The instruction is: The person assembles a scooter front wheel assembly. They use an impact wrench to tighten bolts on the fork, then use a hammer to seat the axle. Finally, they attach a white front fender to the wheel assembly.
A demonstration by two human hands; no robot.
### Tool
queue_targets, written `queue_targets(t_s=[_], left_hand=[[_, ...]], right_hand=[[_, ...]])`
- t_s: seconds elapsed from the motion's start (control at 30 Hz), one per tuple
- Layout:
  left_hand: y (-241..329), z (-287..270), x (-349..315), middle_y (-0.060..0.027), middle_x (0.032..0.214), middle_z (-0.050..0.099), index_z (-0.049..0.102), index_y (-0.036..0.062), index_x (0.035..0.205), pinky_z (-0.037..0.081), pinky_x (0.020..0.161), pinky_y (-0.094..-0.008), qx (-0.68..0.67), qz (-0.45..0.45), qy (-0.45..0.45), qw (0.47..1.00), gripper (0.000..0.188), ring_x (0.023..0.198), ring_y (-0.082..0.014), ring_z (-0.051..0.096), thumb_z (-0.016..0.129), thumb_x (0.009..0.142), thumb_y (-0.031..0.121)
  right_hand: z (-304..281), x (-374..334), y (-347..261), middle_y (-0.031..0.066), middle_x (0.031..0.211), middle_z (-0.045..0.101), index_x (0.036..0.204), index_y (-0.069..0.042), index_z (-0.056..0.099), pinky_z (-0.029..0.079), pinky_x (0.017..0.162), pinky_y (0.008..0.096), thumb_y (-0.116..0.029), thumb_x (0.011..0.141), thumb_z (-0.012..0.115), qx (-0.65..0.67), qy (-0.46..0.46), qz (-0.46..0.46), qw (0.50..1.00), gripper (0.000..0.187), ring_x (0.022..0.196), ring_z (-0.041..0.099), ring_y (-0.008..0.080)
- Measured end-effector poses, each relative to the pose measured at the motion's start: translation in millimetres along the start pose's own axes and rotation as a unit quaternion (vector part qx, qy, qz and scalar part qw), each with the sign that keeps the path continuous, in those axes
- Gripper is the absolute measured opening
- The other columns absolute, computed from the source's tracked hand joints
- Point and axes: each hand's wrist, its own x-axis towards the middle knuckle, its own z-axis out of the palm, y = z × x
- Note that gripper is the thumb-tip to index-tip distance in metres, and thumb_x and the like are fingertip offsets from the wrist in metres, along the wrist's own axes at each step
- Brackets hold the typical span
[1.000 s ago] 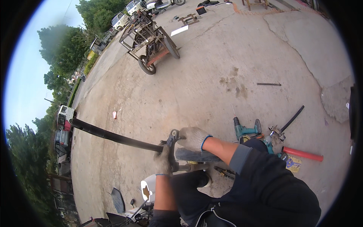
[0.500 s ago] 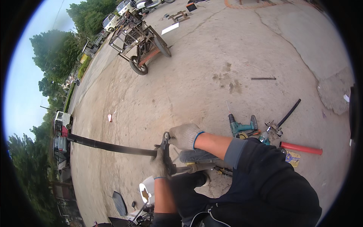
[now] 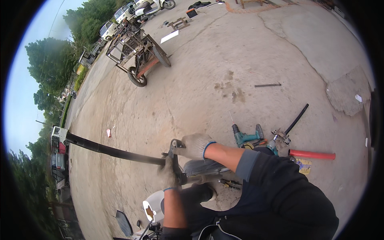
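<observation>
My left hand (image 3: 166, 175), in a light knit glove, is wrapped round a dark metal bracket (image 3: 173, 153) near the middle of the picture. A long black tube (image 3: 116, 153) runs from this bracket out to the left, and its far end looks a little thicker. My right hand (image 3: 196, 145), gloved too, is closed at the bracket's upper, ring-shaped end; its fingertips are partly hidden. Below the hands, a greyish shaft (image 3: 204, 178) extends right from the bracket. A dark rounded part, perhaps a tyre (image 3: 203, 167), lies behind it.
To the right on the concrete lie a teal cordless drill (image 3: 246, 135), a red tube (image 3: 312, 154), a black-handled tool (image 3: 297, 119) and pliers (image 3: 230, 183). A white scooter panel (image 3: 154, 206) is near my left forearm. A wheeled metal frame (image 3: 140, 60) stands farther off.
The view has shifted slightly, so the ground and tools appear a little farther left. Both hands keep their places on the bracket, and the tube's far end sits slightly higher in the picture.
</observation>
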Motion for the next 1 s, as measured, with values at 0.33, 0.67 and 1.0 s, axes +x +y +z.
queue_targets(t_s=[0.33, 0.67, 1.0], left_hand=[[23.3, 34.8, -27.9, -0.0034, 0.105, 0.070, 0.067, -0.0018, 0.132, 0.051, 0.071, -0.0289, 0.067, 0.002, -0.002, 0.998, 0.041, 0.083, -0.0123, 0.063, 0.073, 0.100, 0.023], [19.4, 34.6, -37.5, -0.0039, 0.098, 0.069, 0.068, -0.0030, 0.129, 0.048, 0.064, -0.0249, 0.006, 0.021, -0.011, 1.000, 0.035, 0.074, -0.0097, 0.060, 0.071, 0.100, 0.017], [12.2, 31.7, -23.5, -0.0099, 0.115, 0.070, 0.066, -0.0057, 0.132, 0.054, 0.088, -0.0296, 0.005, 0.023, 0.001, 1.000, 0.039, 0.101, -0.0178, 0.067, 0.071, 0.100, 0.016]], right_hand=[[-14.3, -5.2, 17.9, 0.0233, 0.106, 0.075, 0.117, -0.008, 0.073, 0.055, 0.094, 0.0537, -0.042, 0.098, 0.058, -0.040, 0.027, -0.035, 0.998, 0.041, 0.106, 0.071, 0.0431], [-13.5, -14.6, 21.1, 0.0235, 0.108, 0.075, 0.102, -0.004, 0.075, 0.056, 0.092, 0.0524, -0.051, 0.106, 0.046, -0.014, 0.094, -0.099, 0.991, 0.056, 0.103, 0.072, 0.0416], [-13.1, -1.8, 19.6, 0.0247, 0.099, 0.076, 0.105, -0.005, 0.076, 0.055, 0.090, 0.0520, -0.055, 0.106, 0.047, 0.043, 0.009, -0.013, 0.999, 0.059, 0.097, 0.072, 0.0439]])
